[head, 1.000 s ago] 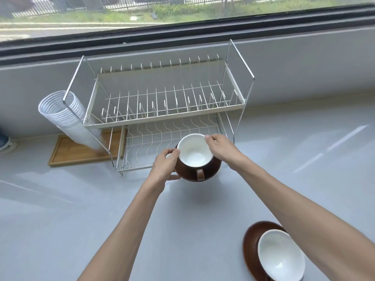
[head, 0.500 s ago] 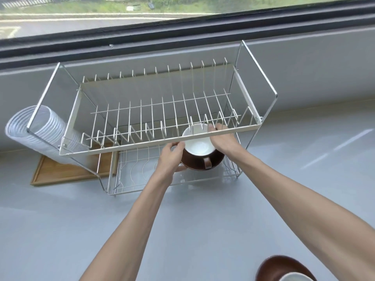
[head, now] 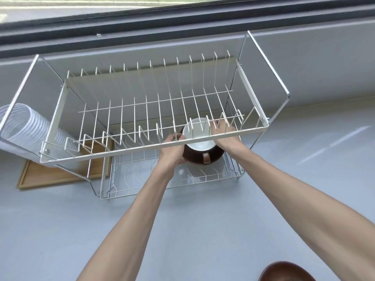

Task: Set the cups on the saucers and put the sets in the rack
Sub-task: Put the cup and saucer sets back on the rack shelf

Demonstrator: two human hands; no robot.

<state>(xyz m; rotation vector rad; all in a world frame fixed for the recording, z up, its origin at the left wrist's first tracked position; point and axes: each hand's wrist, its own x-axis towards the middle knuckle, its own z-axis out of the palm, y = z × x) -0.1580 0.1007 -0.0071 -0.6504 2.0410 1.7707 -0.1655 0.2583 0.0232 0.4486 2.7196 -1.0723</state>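
Note:
A brown cup with a white inside point(head: 199, 138) sits on a brown saucer point(head: 194, 159); both are inside the lower tier of the two-tier wire rack point(head: 154, 147), under its upper shelf, toward the right. My left hand point(head: 171, 148) grips the set's left side and my right hand point(head: 224, 132) its right side. The upper shelf's front bar crosses in front of the cup and my fingers. Whether the saucer rests on the lower wires cannot be told. A second brown saucer point(head: 286, 271) shows at the bottom edge, its cup out of frame.
A stack of clear plastic cups point(head: 22, 126) lies on its side at the rack's left end, over a wooden tray point(head: 54, 175). The grey counter point(head: 81, 230) runs to a grey wall under a window. The rack's upper shelf holds nothing.
Both hands have carried the cup-and-saucer set forward from the counter in front of the rack into its lower tier. My head has moved closer, and the second set has slid nearly out of view.

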